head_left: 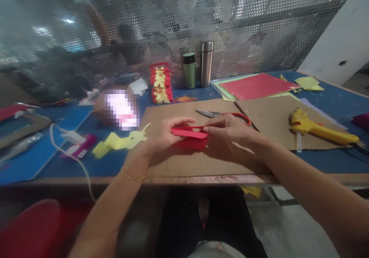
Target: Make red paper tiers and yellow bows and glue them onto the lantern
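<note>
A piece of folded red paper (190,133) is held just above the cardboard sheet, spanning the gap between my two hands. My left hand (167,131) grips its left end, with the fingers curled behind. At the other end, my right hand (225,128) pinches the paper's edge between thumb and fingers. Scissors (210,114) with red handles lie on the cardboard (173,166) just behind my right hand, which partly hides them. Pale yellow paper cutouts (137,138) rest left of my left hand.
A yellow glue gun (317,127) lies on the right. Red paper sheets (259,85), a steel flask (206,64), a green tumbler (189,70) and red paper pieces with yellow bows (160,83) stand behind. Left are a blurred phone (122,110), a purple power strip (82,146) and a white cable (83,166).
</note>
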The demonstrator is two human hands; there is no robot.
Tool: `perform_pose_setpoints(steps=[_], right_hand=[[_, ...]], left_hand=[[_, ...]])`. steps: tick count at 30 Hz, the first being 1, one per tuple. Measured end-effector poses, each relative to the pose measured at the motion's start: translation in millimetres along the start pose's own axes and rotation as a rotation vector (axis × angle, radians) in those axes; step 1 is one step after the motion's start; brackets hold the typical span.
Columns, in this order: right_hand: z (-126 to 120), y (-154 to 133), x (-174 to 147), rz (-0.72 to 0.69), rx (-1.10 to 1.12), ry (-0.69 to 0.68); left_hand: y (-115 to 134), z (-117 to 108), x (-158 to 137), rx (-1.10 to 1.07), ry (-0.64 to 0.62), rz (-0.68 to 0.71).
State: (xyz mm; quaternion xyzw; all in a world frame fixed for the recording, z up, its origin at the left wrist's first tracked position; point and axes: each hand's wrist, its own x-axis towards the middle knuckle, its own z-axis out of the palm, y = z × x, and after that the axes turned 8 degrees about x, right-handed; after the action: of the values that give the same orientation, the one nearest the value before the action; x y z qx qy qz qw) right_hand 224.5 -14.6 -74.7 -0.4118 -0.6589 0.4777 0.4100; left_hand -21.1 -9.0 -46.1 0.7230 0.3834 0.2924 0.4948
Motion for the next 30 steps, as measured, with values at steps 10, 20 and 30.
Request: perform_pose_setpoints(steps=[10,20,30], right_hand=[[2,-2,2,-0.196,-0.16,0.289],[5,-11,-1,-0.206,-0.201,0.221],[7,-24,-6,-0.137,-0.213,0.137]], left_hand=[[-15,-13,15,0.133,0.188,0.02],[-17,-12,8,0.163,0.063,-0.006],[-8,-3,7,0.007,-0.005,-0.054]])
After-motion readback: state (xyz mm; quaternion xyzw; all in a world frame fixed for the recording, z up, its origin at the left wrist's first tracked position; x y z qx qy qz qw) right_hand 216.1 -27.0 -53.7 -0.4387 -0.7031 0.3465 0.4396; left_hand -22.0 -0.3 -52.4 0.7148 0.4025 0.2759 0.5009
